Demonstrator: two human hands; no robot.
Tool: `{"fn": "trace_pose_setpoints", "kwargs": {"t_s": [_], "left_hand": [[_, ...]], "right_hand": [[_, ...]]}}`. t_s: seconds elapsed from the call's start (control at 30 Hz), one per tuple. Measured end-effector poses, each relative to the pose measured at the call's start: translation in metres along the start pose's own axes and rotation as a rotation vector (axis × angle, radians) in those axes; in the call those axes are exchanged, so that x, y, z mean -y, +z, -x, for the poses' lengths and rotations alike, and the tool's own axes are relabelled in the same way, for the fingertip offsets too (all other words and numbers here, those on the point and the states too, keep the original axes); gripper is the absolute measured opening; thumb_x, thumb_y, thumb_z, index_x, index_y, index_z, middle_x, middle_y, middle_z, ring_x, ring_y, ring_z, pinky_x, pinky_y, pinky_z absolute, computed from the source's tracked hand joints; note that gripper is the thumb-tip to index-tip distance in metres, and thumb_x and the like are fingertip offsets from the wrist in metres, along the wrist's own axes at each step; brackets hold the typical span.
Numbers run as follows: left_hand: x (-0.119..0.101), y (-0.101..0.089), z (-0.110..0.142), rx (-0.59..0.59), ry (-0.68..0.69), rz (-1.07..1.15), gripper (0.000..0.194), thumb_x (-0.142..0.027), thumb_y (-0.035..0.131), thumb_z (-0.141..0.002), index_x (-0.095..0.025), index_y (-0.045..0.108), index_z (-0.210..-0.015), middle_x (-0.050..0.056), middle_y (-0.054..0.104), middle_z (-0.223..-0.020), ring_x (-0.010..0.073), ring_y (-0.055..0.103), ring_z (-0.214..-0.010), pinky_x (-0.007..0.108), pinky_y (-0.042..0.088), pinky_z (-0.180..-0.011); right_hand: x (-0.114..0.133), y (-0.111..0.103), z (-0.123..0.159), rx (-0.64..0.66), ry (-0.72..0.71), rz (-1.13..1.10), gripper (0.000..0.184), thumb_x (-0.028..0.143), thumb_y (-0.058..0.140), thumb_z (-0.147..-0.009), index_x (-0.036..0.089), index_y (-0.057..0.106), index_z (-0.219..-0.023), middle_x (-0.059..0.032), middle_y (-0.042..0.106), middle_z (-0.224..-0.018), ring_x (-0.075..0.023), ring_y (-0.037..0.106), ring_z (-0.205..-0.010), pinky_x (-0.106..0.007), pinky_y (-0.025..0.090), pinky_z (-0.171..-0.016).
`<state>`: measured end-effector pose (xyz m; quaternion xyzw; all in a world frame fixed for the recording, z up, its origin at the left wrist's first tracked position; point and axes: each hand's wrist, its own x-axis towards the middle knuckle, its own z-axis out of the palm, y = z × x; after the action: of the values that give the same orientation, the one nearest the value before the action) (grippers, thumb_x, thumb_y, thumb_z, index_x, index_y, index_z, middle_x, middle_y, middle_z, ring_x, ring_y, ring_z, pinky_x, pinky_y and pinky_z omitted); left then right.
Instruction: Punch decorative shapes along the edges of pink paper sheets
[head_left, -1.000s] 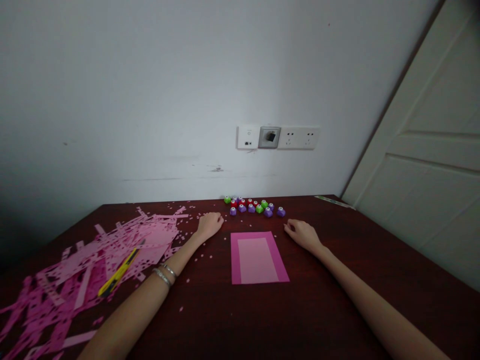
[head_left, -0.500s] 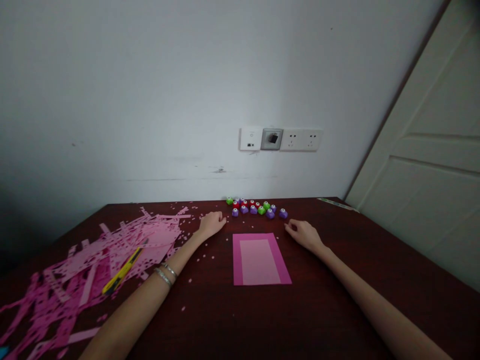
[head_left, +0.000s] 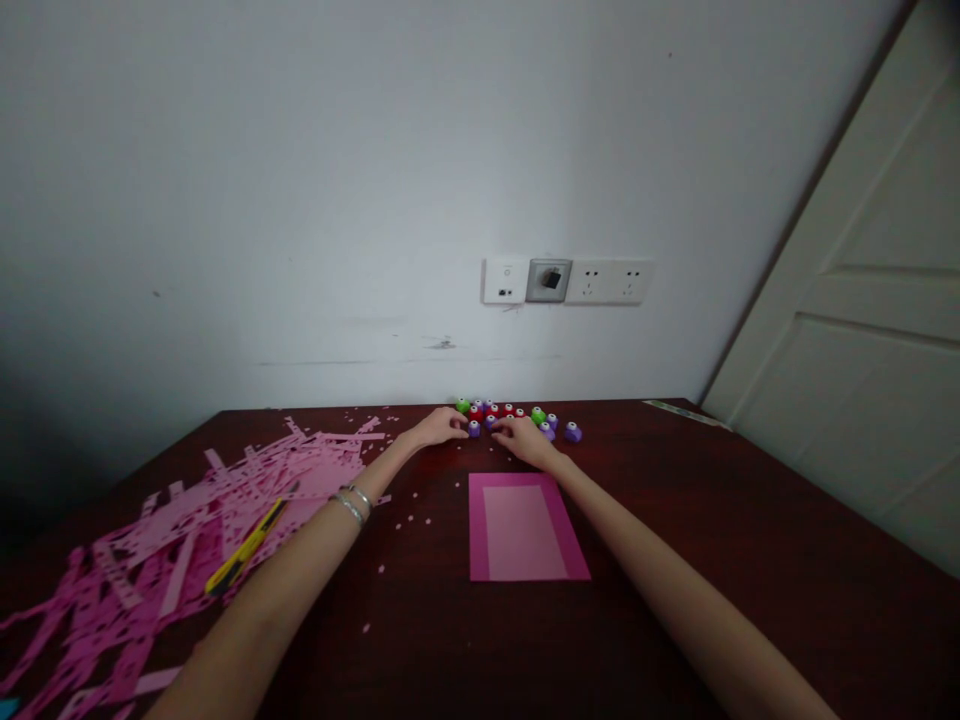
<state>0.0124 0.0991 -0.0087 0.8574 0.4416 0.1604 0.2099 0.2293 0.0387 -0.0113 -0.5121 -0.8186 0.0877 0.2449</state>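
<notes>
Several small craft punches in purple, green and red stand in a cluster at the back of the table, by the wall. My left hand [head_left: 441,427] reaches to the cluster's left end, its fingers and thumb apart beside a purple punch [head_left: 474,429]. From the right, my right hand [head_left: 523,440] has its curved fingertips close to another purple punch [head_left: 491,422]; whether they touch it is unclear. This hand partly covers the punches behind it. In front of both hands lies a light pink sheet [head_left: 523,532] on top of a larger dark pink sheet [head_left: 478,552].
A heap of punched pink paper strips [head_left: 172,540] spreads over the table's left side, with a yellow utility knife [head_left: 247,548] on it. Small paper bits dot the dark red table [head_left: 390,660]. A ruler-like strip [head_left: 688,414] lies back right. Sockets [head_left: 607,282] are on the wall.
My right hand has moved left and forward from the table's right side to the punches. My left hand has moved slightly forward and right, beside a purple punch, its fingers now reaching out.
</notes>
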Motion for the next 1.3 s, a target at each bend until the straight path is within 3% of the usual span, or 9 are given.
{"fn": "trace_pose_setpoints", "kwargs": {"t_s": [0.23, 0.5, 0.73, 1.17, 1.3], "left_hand": [[0.008, 0.007, -0.006, -0.023, 0.052, 0.022, 0.033, -0.029, 0.06, -0.072, -0.018, 0.065, -0.103, -0.001, 0.059, -0.07, 0.0123, 0.052, -0.064, 0.021, 0.039, -0.063], [0.005, 0.008, -0.009, -0.047, 0.114, -0.029, 0.025, -0.031, 0.061, -0.073, -0.019, 0.067, -0.095, 0.0, 0.06, -0.072, 0.0129, 0.052, -0.066, 0.021, 0.038, -0.062], [-0.001, 0.002, -0.01, 0.046, 0.164, -0.007, 0.02, -0.03, 0.06, -0.074, -0.016, 0.069, -0.085, 0.0, 0.06, -0.065, 0.013, 0.051, -0.062, 0.021, 0.035, -0.058], [0.002, 0.01, -0.011, -0.026, 0.203, -0.033, 0.017, -0.023, 0.059, -0.075, -0.015, 0.068, -0.087, 0.002, 0.063, -0.075, 0.0151, 0.053, -0.071, 0.023, 0.037, -0.066], [-0.006, 0.011, -0.007, -0.069, 0.213, -0.039, 0.017, -0.022, 0.059, -0.075, -0.016, 0.068, -0.087, 0.003, 0.062, -0.08, 0.0163, 0.053, -0.076, 0.023, 0.037, -0.068]], "right_hand": [[0.006, 0.014, -0.021, 0.037, -0.038, 0.004, 0.03, 0.027, 0.053, -0.081, 0.013, 0.063, -0.106, -0.0066, 0.068, -0.08, -0.0164, 0.06, -0.07, -0.022, 0.041, -0.064], [0.003, 0.016, -0.034, 0.099, -0.061, 0.053, 0.027, 0.028, 0.055, -0.081, 0.015, 0.067, -0.101, -0.0081, 0.069, -0.086, -0.0184, 0.061, -0.074, -0.024, 0.041, -0.066], [0.001, 0.014, -0.045, 0.175, -0.1, 0.085, 0.018, 0.025, 0.058, -0.078, 0.018, 0.071, -0.088, -0.0057, 0.069, -0.075, -0.0162, 0.059, -0.067, -0.023, 0.04, -0.063], [0.0, 0.02, -0.043, 0.159, -0.1, 0.039, 0.021, 0.023, 0.055, -0.08, 0.013, 0.069, -0.092, -0.0068, 0.069, -0.08, -0.0145, 0.058, -0.067, -0.022, 0.039, -0.062], [0.004, 0.011, -0.037, 0.144, -0.082, 0.027, 0.022, 0.023, 0.056, -0.079, 0.013, 0.068, -0.095, -0.0065, 0.068, -0.078, -0.0143, 0.056, -0.066, -0.022, 0.038, -0.061]]}}
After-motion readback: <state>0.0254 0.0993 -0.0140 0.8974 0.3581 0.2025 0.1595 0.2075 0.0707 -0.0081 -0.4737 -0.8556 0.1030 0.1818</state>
